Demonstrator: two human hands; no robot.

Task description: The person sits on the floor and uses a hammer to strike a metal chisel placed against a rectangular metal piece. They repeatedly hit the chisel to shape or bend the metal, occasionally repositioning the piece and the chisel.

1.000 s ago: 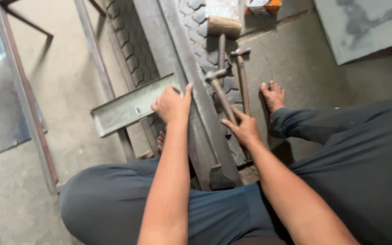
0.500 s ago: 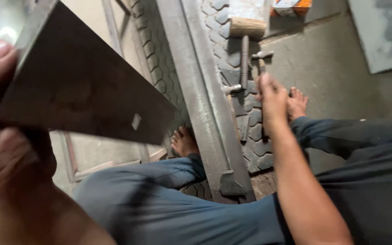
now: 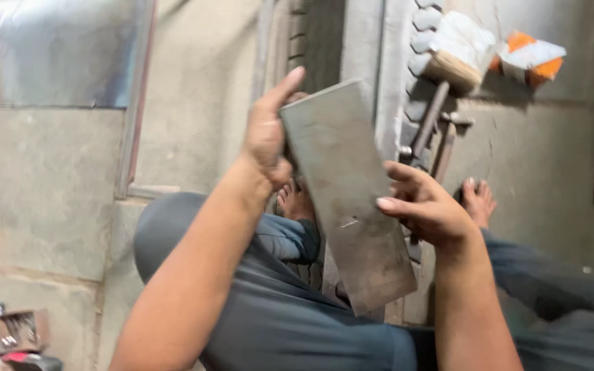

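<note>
Sitting on a bare concrete floor (image 3: pixel 42 199), we hold a grey metal plate (image 3: pixel 348 199) tilted over our lap. Our left hand (image 3: pixel 269 130) clamps its upper edge at 11 o'clock; our right hand (image 3: pixel 427 209) pinches its side at 3. A mallet (image 3: pixel 448 65) lies on a tyre (image 3: pixel 424 41) at 1 o'clock.

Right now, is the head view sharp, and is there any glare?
Head view: motion blur softens the left hand, right hand and the metal plate they hold; bright glare washes the shiny metal sheet at top left.
</note>
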